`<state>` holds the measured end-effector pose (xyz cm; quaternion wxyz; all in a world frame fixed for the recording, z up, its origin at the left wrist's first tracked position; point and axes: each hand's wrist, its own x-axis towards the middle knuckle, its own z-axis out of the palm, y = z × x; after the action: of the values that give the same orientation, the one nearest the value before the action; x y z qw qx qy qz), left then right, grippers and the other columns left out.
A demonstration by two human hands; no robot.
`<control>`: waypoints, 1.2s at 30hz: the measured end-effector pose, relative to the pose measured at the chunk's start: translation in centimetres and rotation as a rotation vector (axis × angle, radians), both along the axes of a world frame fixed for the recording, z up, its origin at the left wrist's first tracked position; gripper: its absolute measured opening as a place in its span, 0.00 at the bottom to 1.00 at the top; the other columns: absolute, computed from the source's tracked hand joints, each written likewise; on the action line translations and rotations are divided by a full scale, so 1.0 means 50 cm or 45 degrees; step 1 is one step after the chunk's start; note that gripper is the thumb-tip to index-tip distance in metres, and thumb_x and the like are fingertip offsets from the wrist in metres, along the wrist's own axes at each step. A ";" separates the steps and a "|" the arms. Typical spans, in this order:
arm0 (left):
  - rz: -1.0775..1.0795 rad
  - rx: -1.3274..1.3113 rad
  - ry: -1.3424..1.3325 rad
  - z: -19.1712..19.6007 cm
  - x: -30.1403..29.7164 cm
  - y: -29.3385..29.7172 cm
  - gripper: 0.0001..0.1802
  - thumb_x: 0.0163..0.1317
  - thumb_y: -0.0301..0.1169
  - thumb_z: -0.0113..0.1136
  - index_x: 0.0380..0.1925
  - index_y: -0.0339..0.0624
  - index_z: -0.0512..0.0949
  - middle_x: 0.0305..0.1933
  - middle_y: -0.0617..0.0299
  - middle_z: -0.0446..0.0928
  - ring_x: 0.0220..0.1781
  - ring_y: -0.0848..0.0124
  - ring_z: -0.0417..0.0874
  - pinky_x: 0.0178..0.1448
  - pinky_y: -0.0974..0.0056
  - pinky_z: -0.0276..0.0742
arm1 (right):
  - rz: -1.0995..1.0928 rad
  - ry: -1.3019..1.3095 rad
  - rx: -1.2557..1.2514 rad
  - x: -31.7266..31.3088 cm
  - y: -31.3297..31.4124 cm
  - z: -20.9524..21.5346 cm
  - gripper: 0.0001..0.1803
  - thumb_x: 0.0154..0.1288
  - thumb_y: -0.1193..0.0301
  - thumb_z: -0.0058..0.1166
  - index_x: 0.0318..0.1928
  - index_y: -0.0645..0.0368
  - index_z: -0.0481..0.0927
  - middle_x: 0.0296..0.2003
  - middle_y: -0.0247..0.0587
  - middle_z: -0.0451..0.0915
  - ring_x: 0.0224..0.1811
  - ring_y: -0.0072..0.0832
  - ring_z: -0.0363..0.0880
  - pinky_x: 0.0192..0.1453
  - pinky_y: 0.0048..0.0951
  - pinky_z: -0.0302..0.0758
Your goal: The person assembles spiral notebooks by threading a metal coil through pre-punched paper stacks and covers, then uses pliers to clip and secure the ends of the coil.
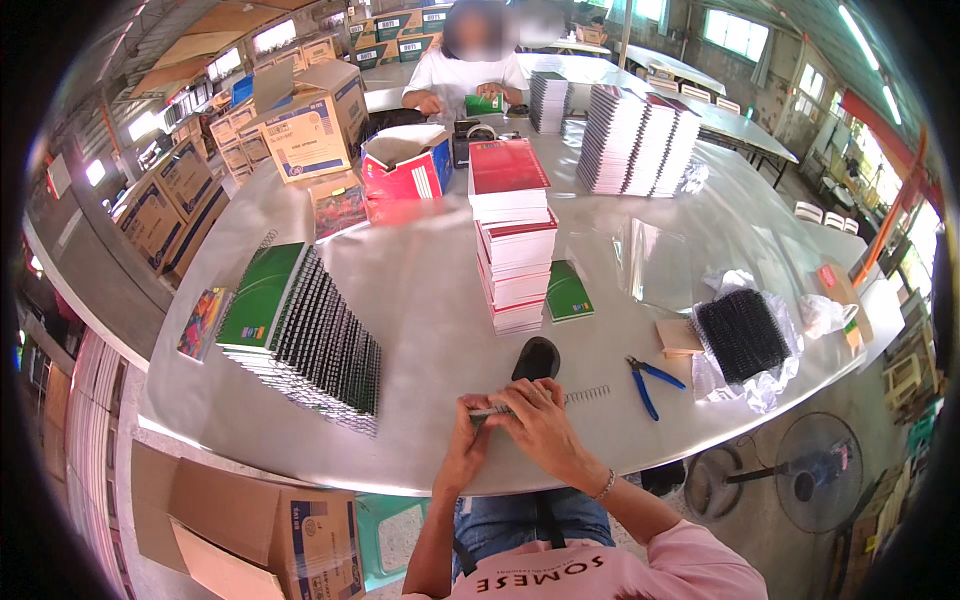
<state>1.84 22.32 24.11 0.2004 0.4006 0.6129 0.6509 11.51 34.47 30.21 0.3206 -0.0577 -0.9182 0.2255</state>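
A spiral binding coil (588, 394) lies at the near edge of the grey table (420, 300), its long axis running left to right along that edge; its right end sticks out free, its left end is buried under the hands, together with a thin stack of pages that barely shows. The left hand (467, 432) is curled closed on the left end, and the right hand (540, 418) lies over the middle with fingers bent down on it.

Being thin springy wire, the coil could skip a hole or slip out sideways if the pages shift under the fingers, and so close to the edge it could drop off.

Blue-handled pliers (648, 380) lie just right, a black pad (536, 358) behind, then a stack of red-and-white notebooks (515, 250) and a slanted row of green spiral notebooks (300, 330).
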 end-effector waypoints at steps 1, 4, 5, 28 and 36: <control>0.002 0.010 -0.013 0.001 0.001 0.002 0.16 0.65 0.13 0.48 0.50 0.39 0.61 0.50 0.55 0.65 0.56 0.65 0.68 0.64 0.66 0.62 | 0.016 -0.008 -0.009 0.000 0.002 -0.006 0.12 0.64 0.69 0.59 0.46 0.55 0.75 0.42 0.40 0.76 0.48 0.37 0.74 0.60 0.43 0.63; 0.006 0.024 -0.007 0.004 0.004 0.006 0.17 0.64 0.12 0.46 0.50 0.39 0.61 0.52 0.55 0.65 0.57 0.64 0.68 0.65 0.65 0.61 | 0.053 -0.020 -0.025 0.003 0.009 -0.024 0.13 0.63 0.69 0.60 0.47 0.54 0.76 0.42 0.39 0.76 0.49 0.37 0.74 0.61 0.43 0.63; 0.005 0.018 0.025 0.005 0.003 0.004 0.17 0.64 0.12 0.46 0.50 0.39 0.60 0.52 0.54 0.65 0.57 0.63 0.68 0.66 0.65 0.61 | 0.057 -0.014 -0.022 0.002 0.009 -0.024 0.13 0.63 0.69 0.60 0.47 0.54 0.76 0.42 0.38 0.76 0.49 0.37 0.74 0.61 0.42 0.62; 0.048 0.046 -0.212 -0.002 0.002 -0.007 0.17 0.65 0.14 0.49 0.50 0.42 0.64 0.52 0.59 0.66 0.59 0.69 0.67 0.68 0.64 0.59 | 0.008 0.047 -0.012 -0.014 0.001 -0.023 0.10 0.62 0.68 0.61 0.42 0.54 0.75 0.39 0.36 0.75 0.46 0.36 0.74 0.58 0.42 0.62; 0.129 0.251 -0.331 -0.006 0.012 -0.014 0.18 0.60 0.10 0.54 0.47 0.41 0.70 0.48 0.62 0.71 0.52 0.73 0.74 0.60 0.68 0.69 | 0.048 -0.119 0.101 -0.004 0.012 0.001 0.11 0.62 0.67 0.60 0.42 0.55 0.77 0.38 0.38 0.76 0.45 0.36 0.76 0.57 0.42 0.64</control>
<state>2.44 21.62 23.81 0.2047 0.2992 0.5344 0.7635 11.31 35.08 30.29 0.2751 -0.0380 -0.9412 0.1922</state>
